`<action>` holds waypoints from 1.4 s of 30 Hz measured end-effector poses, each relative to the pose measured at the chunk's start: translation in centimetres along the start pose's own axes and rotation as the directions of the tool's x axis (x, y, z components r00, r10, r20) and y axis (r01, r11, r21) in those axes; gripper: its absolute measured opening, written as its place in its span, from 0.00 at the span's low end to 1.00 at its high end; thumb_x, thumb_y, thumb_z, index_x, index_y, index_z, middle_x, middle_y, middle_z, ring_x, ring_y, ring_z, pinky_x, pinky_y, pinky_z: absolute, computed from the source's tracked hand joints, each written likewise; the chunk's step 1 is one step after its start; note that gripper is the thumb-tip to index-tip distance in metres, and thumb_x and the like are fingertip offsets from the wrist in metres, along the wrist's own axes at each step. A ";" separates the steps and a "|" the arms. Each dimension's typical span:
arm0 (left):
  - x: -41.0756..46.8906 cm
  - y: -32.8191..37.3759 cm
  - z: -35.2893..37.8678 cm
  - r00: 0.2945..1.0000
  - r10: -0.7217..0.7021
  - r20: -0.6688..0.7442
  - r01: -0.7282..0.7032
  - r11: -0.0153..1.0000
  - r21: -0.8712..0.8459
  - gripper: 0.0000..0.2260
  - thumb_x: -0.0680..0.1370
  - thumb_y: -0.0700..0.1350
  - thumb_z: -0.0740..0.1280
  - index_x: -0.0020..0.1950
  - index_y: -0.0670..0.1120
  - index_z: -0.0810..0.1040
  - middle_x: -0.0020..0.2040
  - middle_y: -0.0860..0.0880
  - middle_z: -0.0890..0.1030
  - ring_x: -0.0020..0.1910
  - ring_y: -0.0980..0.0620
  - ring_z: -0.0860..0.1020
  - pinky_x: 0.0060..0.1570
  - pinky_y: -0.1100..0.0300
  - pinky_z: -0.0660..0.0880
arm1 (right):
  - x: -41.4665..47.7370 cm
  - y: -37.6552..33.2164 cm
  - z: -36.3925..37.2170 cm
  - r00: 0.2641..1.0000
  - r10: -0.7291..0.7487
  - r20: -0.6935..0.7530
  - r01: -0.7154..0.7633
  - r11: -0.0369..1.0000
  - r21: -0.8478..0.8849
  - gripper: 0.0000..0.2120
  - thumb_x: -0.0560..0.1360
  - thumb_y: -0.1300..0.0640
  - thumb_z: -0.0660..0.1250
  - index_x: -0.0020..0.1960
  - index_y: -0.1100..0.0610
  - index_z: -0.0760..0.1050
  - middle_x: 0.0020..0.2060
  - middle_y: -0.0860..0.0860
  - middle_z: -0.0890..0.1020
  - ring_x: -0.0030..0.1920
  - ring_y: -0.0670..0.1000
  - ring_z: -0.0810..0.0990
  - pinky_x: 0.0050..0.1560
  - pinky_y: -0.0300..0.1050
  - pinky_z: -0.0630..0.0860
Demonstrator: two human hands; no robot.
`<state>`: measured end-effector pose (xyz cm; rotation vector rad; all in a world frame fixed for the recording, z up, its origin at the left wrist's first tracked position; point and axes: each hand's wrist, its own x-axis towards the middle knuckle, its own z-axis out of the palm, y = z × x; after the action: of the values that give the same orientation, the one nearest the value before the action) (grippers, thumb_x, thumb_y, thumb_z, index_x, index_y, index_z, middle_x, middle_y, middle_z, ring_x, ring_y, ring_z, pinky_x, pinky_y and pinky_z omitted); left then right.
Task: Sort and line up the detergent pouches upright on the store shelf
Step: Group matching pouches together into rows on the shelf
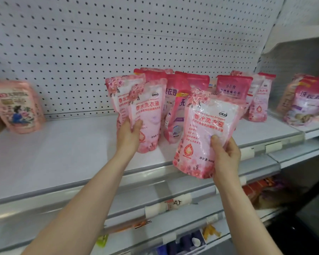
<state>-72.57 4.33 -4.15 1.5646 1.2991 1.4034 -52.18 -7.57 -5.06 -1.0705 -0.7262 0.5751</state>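
Pink glossy film, liquid-filled by the look of it: likely soft, saggy, bottom-heavy and a bit slippery. Best taken low on a side edge or at the sealed top, not squeezed mid-body. Flat base probably needed square on the board to stand.

At 4 o'clock of frame, right hand (226,155) clamped on the lower right corner of the floral pouch (206,133), thumb on the front, fingers behind. Lifted clear of the shelf (63,155), tilted, hanging over the front lip.

Near centre, left hand (128,133) curled round the lower left edge of a matching upright pouch (149,109), thumb pressing the front, base seemingly on the board. Second matching pouch (121,91) touching at its 11 o'clock; same grip or not, cannot tell.

Behind, from 12 to 2 o'clock, darker pink pouches (233,87) bunched, leaning, overlapping, not lined up. Lone pouch (15,105) far off at 9 o'clock, side pouches (307,102) at 3 o'clock. Sorting judged early.
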 end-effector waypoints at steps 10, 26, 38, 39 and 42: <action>-3.9 -1.8 -11.5 0.985 0.027 -0.169 -0.068 0.968 -0.242 0.10 0.79 0.40 0.64 0.61 0.47 0.74 0.55 0.51 0.81 0.48 0.58 0.81 0.39 0.71 0.76 | -7.1 1.2 6.6 0.990 0.040 0.134 -0.042 0.999 0.009 0.07 0.79 0.60 0.66 0.53 0.51 0.80 0.51 0.52 0.86 0.52 0.55 0.85 0.52 0.56 0.82; -2.0 -4.2 -26.5 0.799 -0.097 -0.593 -0.063 0.968 -0.244 0.15 0.80 0.39 0.62 0.67 0.45 0.71 0.55 0.51 0.80 0.49 0.57 0.80 0.40 0.67 0.75 | -4.8 3.1 28.0 0.829 0.006 0.559 0.077 0.989 -0.125 0.06 0.80 0.60 0.64 0.50 0.49 0.77 0.44 0.42 0.83 0.44 0.41 0.83 0.44 0.37 0.80; 2.1 -6.0 -27.9 0.766 -0.085 -0.637 -0.069 0.975 -0.213 0.17 0.81 0.38 0.61 0.70 0.46 0.70 0.61 0.49 0.80 0.56 0.53 0.80 0.54 0.56 0.76 | 3.2 10.8 42.4 0.706 0.379 0.599 -0.345 0.922 -0.177 0.09 0.81 0.57 0.62 0.60 0.53 0.76 0.54 0.52 0.83 0.50 0.53 0.83 0.51 0.54 0.81; 2.2 -6.1 -27.9 0.768 -0.080 -0.635 -0.073 0.975 -0.211 0.17 0.81 0.37 0.61 0.69 0.46 0.71 0.60 0.50 0.80 0.56 0.55 0.80 0.54 0.56 0.76 | 3.5 11.2 42.8 0.705 0.379 0.600 -0.352 0.921 -0.169 0.08 0.81 0.57 0.62 0.58 0.51 0.76 0.53 0.51 0.83 0.49 0.52 0.83 0.49 0.52 0.81; 2.5 -6.5 -27.5 0.783 -0.074 -0.618 -0.068 0.977 -0.204 0.16 0.80 0.36 0.61 0.67 0.48 0.72 0.58 0.53 0.81 0.54 0.57 0.80 0.55 0.56 0.76 | 4.2 11.8 43.8 0.715 0.342 0.610 -0.341 0.932 -0.123 0.07 0.80 0.58 0.62 0.53 0.47 0.75 0.52 0.49 0.84 0.50 0.51 0.83 0.50 0.52 0.81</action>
<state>-100.98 4.81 -3.65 0.9666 1.4373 2.0940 -83.91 24.96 -2.04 -1.0210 -1.1124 1.2966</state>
